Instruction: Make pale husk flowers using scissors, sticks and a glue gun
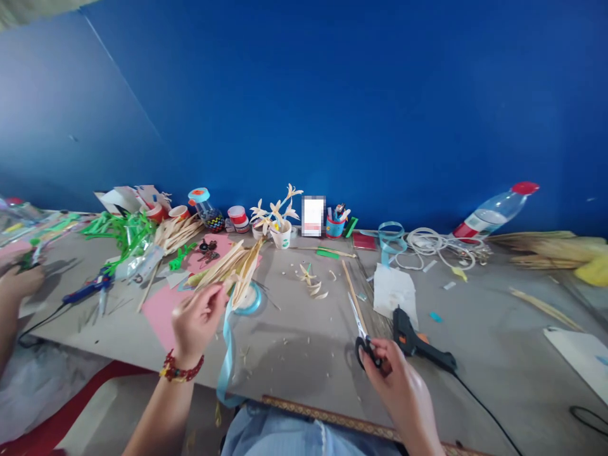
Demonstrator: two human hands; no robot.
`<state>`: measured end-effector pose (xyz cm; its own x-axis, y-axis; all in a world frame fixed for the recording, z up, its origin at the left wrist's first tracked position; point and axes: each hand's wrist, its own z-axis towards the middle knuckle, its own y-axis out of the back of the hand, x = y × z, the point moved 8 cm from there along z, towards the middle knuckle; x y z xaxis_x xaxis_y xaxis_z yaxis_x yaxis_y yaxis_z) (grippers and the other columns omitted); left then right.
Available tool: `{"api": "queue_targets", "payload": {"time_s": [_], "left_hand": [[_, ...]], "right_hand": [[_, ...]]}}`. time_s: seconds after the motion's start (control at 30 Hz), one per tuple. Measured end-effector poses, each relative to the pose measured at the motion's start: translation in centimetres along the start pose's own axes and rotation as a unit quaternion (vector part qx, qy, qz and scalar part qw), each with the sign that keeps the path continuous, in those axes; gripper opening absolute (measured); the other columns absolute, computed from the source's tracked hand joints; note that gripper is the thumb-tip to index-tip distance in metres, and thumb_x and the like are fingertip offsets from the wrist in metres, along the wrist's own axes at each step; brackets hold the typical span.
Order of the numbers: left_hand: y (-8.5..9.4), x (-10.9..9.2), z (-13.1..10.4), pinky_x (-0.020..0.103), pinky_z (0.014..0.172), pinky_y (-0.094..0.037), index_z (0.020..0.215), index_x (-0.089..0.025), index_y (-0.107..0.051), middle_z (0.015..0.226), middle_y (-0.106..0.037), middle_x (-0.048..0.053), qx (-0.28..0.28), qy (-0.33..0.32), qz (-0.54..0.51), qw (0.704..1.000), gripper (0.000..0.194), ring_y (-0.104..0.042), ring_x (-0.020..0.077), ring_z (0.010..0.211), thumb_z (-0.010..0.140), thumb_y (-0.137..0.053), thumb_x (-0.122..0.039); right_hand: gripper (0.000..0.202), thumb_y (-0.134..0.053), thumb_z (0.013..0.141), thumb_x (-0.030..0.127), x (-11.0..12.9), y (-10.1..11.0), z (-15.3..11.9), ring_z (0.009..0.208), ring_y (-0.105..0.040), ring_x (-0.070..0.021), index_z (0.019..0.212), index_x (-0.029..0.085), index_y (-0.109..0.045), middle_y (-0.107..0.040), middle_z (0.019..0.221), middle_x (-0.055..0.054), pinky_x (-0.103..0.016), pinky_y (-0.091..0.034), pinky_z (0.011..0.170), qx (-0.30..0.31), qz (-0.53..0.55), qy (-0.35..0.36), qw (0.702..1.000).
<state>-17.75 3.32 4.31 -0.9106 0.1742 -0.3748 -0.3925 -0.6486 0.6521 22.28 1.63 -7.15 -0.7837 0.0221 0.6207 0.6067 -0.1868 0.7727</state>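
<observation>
My right hand (399, 383) grips the black handles of a pair of scissors (360, 326) low over the table, with the blades pointing away from me. My left hand (199, 320), a red beaded bracelet at its wrist, is raised with thumb and fingers pinched together. Whatever is between those fingertips is too small to make out. Just beyond them lie pale dried husk strips (244, 275) and a roll of light blue ribbon (254, 299), whose loose end hangs over the table edge. Small husk flower pieces (306, 274) lie farther back in the middle.
Right of the scissors lies a black glue gun (420, 342) with its cord. Cups with husk flowers (281, 234), a pen holder (335, 227) and a tilted bottle (494, 212) line the blue wall. Another person's hand (21, 278) works at far left, near a blue glue gun (88, 286).
</observation>
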Motion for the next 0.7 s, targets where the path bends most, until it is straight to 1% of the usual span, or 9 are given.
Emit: {"api": "queue_targets", "payload": {"time_s": [0.07, 0.13, 0.17, 0.23, 0.33, 0.4, 0.47, 0.53, 0.7], "left_hand": [[-1.1, -3.5, -0.4, 0.029, 0.082, -0.053, 0.101, -0.022, -0.071, 0.087, -0.078, 0.004, 0.050, -0.072, -0.092, 0.992, 0.018, -0.072, 0.0192, 0.082, 0.088, -0.059, -0.020], [-3.0, -6.7, -1.0, 0.029, 0.084, -0.054, 0.112, -0.022, -0.068, 0.102, -0.077, 0.006, 0.141, -0.104, -0.185, 0.967, 0.027, -0.071, 0.0192, 0.092, 0.090, -0.054, -0.016], [-3.8, -8.0, -1.3, 0.029, 0.085, -0.054, 0.117, -0.022, -0.066, 0.106, -0.076, 0.007, 0.178, -0.109, -0.232, 0.950, 0.031, -0.071, 0.0192, 0.094, 0.091, -0.051, -0.016], [-5.3, -9.5, -1.7, 0.030, 0.085, -0.054, 0.120, -0.022, -0.065, 0.110, -0.074, 0.009, 0.225, -0.071, -0.300, 0.924, 0.032, -0.070, 0.0196, 0.097, 0.094, -0.048, -0.018], [-7.5, -9.8, -2.4, 0.029, 0.078, -0.055, 0.109, -0.021, -0.068, 0.101, -0.076, 0.008, 0.251, 0.046, -0.359, 0.898, 0.022, -0.071, 0.0194, 0.089, 0.092, -0.055, -0.027], [-9.0, -9.7, -3.2, 0.027, 0.071, -0.055, 0.104, -0.019, -0.067, 0.095, -0.076, 0.008, 0.266, 0.134, -0.410, 0.862, 0.020, -0.071, 0.0195, 0.085, 0.090, -0.060, -0.031], [-10.1, -9.9, -3.9, 0.026, 0.066, -0.054, 0.104, -0.017, -0.064, 0.092, -0.076, 0.008, 0.281, 0.193, -0.454, 0.823, 0.022, -0.071, 0.0197, 0.085, 0.089, -0.061, -0.033], [-10.5, -10.3, -4.1, 0.025, 0.063, -0.053, 0.104, -0.017, -0.062, 0.091, -0.076, 0.008, 0.284, 0.215, -0.475, 0.805, 0.023, -0.071, 0.0191, 0.084, 0.088, -0.062, -0.034], [-10.3, -11.3, -3.8, 0.024, 0.066, -0.052, 0.113, -0.019, -0.058, 0.090, -0.073, 0.006, 0.262, 0.196, -0.489, 0.809, 0.029, -0.069, 0.0170, 0.082, 0.088, -0.063, -0.032]], "right_hand": [[0.031, -0.049, 0.084, 0.053, -0.1, 0.4, 0.5, 0.053, -0.065, -0.0205, 0.094, 0.024, -0.057, -0.070, 0.071, -0.003, -0.027, -0.045, 0.047, 0.002, -0.017, -0.015, 1.000], [0.030, -0.047, 0.083, 0.052, -0.1, 0.8, 1.1, 0.054, -0.066, -0.0213, 0.093, 0.024, -0.056, -0.070, 0.071, -0.002, -0.027, -0.043, 0.046, 0.003, -0.028, -0.025, 0.999], [0.030, -0.047, 0.083, 0.051, -0.1, 0.9, 1.4, 0.054, -0.066, -0.0214, 0.093, 0.024, -0.055, -0.070, 0.071, -0.002, -0.027, -0.043, 0.046, 0.004, -0.031, -0.026, 0.999], [0.031, -0.046, 0.084, 0.052, 0.1, 1.0, 1.7, 0.054, -0.066, -0.0213, 0.093, 0.024, -0.055, -0.069, 0.071, -0.002, -0.027, -0.041, 0.045, 0.006, -0.037, -0.020, 0.999], [0.031, -0.043, 0.087, 0.050, 0.9, 0.4, 1.7, 0.054, -0.066, -0.0209, 0.095, 0.023, -0.056, -0.069, 0.071, -0.002, -0.026, -0.041, 0.047, 0.007, -0.048, 0.018, 0.999], [0.031, -0.042, 0.089, 0.047, 1.3, -0.3, 1.6, 0.057, -0.068, -0.0216, 0.098, 0.021, -0.058, -0.071, 0.072, -0.004, -0.027, -0.042, 0.048, 0.002, -0.060, 0.045, 0.997], [0.031, -0.042, 0.090, 0.045, 1.4, -0.9, 1.4, 0.061, -0.069, -0.0230, 0.098, 0.020, -0.060, -0.073, 0.074, -0.006, -0.027, -0.044, 0.051, 0.002, -0.071, 0.062, 0.996], [0.031, -0.042, 0.091, 0.044, 1.3, -1.2, 1.4, 0.067, -0.071, -0.0238, 0.096, 0.020, -0.062, -0.074, 0.079, -0.008, -0.028, -0.046, 0.054, 0.011, -0.074, 0.072, 0.995], [0.034, -0.044, 0.092, 0.045, 2.4, 0.0, 1.2, 0.060, -0.066, -0.0201, 0.083, 0.022, -0.066, -0.072, 0.085, -0.007, -0.026, -0.040, 0.048, 0.037, -0.040, 0.056, 0.997]]}}
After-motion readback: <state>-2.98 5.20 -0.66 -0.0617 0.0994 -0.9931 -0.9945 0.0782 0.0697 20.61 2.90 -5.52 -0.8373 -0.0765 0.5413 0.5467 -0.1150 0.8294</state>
